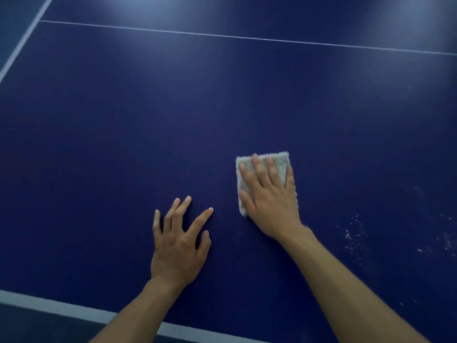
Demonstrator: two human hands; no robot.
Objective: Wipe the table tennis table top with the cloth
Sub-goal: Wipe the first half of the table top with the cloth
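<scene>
Pressing the grey terry cloth [282, 162] flat against the blue surface [123, 125] with the right hand [269, 196], just right of mid-frame. Fingers [257, 169] straight and spread on top, pinching nothing. Bracing with the left hand [178, 246] at 8 o'clock of the cloth, fingers [200, 219] splayed and relaxed, tips down, holding nothing.

Risk from here: no real grip on that cloth, only downward pressure, so likely to slip out or bunch under the palm on a quick stroke. Could also miss the white specks [356, 233] lying at 4 o'clock of the cloth, or merely smear and scatter them instead of lifting them. Leaning on those left fingertips might leave fresh prints.

Hard to read: underside of the cloth hidden, and damp or dry, cannot tell. Much of the cloth covered by the hand. Specks cut off at the right border. Far end at 12 o'clock washed out by glare [148, 6].
</scene>
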